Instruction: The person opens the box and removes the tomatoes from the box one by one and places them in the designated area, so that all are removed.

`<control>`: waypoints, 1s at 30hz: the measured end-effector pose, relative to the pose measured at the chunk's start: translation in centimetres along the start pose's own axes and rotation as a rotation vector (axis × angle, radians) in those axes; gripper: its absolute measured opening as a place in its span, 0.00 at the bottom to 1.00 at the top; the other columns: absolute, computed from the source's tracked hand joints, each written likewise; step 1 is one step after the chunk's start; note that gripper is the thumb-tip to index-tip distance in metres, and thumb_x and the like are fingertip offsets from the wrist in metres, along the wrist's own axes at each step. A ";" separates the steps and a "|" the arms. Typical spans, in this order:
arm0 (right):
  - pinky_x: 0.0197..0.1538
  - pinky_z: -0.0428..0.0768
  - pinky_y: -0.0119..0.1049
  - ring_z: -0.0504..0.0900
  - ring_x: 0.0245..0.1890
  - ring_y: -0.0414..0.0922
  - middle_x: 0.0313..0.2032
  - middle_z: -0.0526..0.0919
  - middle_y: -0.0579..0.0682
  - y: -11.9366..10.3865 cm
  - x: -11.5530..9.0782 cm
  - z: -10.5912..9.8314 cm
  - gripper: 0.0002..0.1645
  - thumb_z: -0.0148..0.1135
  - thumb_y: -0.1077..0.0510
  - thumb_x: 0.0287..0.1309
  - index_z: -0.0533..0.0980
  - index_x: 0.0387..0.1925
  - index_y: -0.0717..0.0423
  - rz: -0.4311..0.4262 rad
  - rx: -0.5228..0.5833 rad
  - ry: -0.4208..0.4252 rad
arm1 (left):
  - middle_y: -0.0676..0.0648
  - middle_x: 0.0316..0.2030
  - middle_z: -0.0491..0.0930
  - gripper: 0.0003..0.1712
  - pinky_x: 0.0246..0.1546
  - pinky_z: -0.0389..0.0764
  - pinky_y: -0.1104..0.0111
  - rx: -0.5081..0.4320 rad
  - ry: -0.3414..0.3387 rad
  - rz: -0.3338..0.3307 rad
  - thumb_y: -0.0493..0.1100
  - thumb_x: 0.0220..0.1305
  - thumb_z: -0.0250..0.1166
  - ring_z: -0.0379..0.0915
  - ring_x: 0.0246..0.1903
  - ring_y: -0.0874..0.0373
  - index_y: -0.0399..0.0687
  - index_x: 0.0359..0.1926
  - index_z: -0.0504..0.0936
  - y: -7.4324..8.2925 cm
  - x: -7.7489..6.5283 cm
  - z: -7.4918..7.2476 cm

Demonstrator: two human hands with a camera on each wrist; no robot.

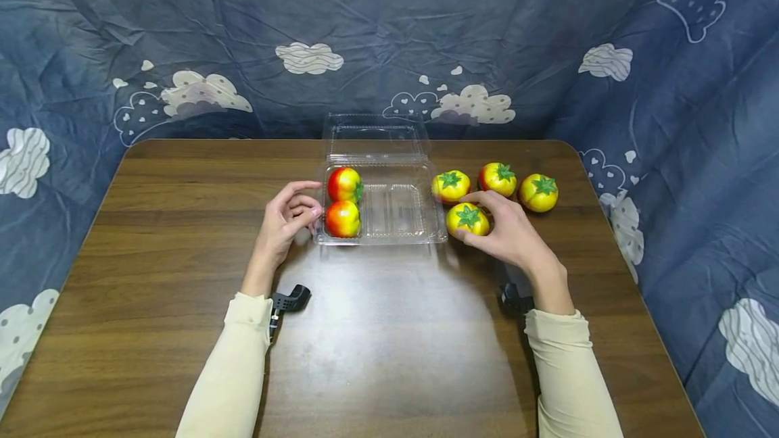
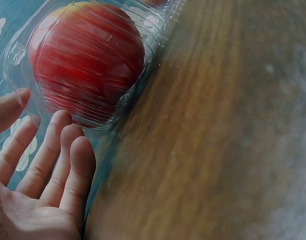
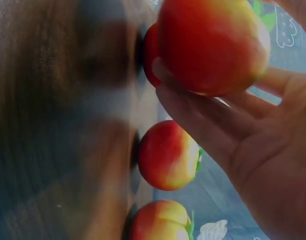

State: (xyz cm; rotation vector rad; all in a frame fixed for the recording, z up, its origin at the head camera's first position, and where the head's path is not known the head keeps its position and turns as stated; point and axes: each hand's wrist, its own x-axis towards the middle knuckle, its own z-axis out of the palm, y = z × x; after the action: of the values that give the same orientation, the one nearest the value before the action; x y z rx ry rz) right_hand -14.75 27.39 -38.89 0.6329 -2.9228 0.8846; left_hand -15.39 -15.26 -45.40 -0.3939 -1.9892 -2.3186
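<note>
My right hand (image 1: 510,230) grips a red-and-yellow tomato (image 1: 467,219) with a green leafy top, thumb on the near side and fingers on the far side. In the right wrist view the fingers reach under this tomato (image 3: 212,47). An open clear plastic clamshell box (image 1: 433,222) stands just to its left. At the box's left wall, two tomatoes lie on their sides, one at the back (image 1: 343,184) and one in front (image 1: 343,219). My left hand (image 1: 286,218) is beside that wall, fingers loosely bent, fingertips (image 2: 83,152) right at the plastic.
Three more tomatoes sit right of the box: one close to its wall (image 1: 450,186), one farther back (image 1: 496,179), and one at the far right (image 1: 539,192). The box's raised lid (image 1: 377,137) leans toward the blue cloud-print curtain (image 1: 389,32) behind the wooden table (image 1: 389,357).
</note>
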 end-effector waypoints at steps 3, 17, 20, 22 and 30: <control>0.54 0.83 0.50 0.83 0.46 0.52 0.53 0.85 0.53 0.0 0.1 0.3 0.35 0.80 0.50 0.53 0.78 0.61 0.54 -0.013 0.009 -0.049 | 0.43 0.34 0.85 0.26 0.22 0.83 0.68 -0.001 -0.002 0.001 0.25 0.66 0.67 0.77 0.23 0.54 0.31 0.64 0.77 0.0 0.0 0.0; 0.58 0.82 0.51 0.83 0.48 0.52 0.54 0.86 0.53 -0.4 0.0 0.3 0.35 0.82 0.50 0.54 0.79 0.61 0.55 -0.006 0.008 -0.093 | 0.43 0.34 0.85 0.25 0.22 0.83 0.68 0.010 -0.003 0.010 0.25 0.66 0.67 0.77 0.23 0.54 0.30 0.64 0.77 0.0 0.0 0.1; 0.60 0.82 0.52 0.84 0.50 0.52 0.54 0.87 0.53 -0.4 -0.1 0.1 0.34 0.83 0.49 0.54 0.80 0.60 0.56 -0.013 0.022 -0.075 | 0.43 0.34 0.85 0.25 0.22 0.83 0.69 0.015 0.000 0.008 0.25 0.66 0.67 0.77 0.23 0.52 0.31 0.64 0.77 0.1 0.0 0.1; 0.62 0.82 0.54 0.84 0.52 0.52 0.54 0.87 0.53 -0.5 0.0 0.0 0.35 0.83 0.48 0.53 0.81 0.59 0.57 -0.011 0.031 -0.067 | 0.43 0.33 0.85 0.25 0.22 0.83 0.68 0.014 0.001 0.008 0.25 0.66 0.67 0.76 0.23 0.51 0.31 0.64 0.77 0.1 0.0 0.1; 0.61 0.81 0.55 0.85 0.53 0.55 0.52 0.88 0.54 -0.8 0.0 0.0 0.29 0.80 0.47 0.58 0.82 0.56 0.57 -0.023 0.029 0.020 | 0.44 0.33 0.85 0.26 0.22 0.83 0.68 0.000 -0.007 0.014 0.25 0.66 0.67 0.76 0.22 0.51 0.29 0.64 0.76 0.0 0.0 0.0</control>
State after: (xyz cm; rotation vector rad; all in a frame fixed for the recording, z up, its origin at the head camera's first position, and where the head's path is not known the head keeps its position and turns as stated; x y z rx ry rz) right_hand -14.49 26.81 -38.47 0.6547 -2.8843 0.9263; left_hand -15.36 -15.28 -45.42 -0.4148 -1.9833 -2.3119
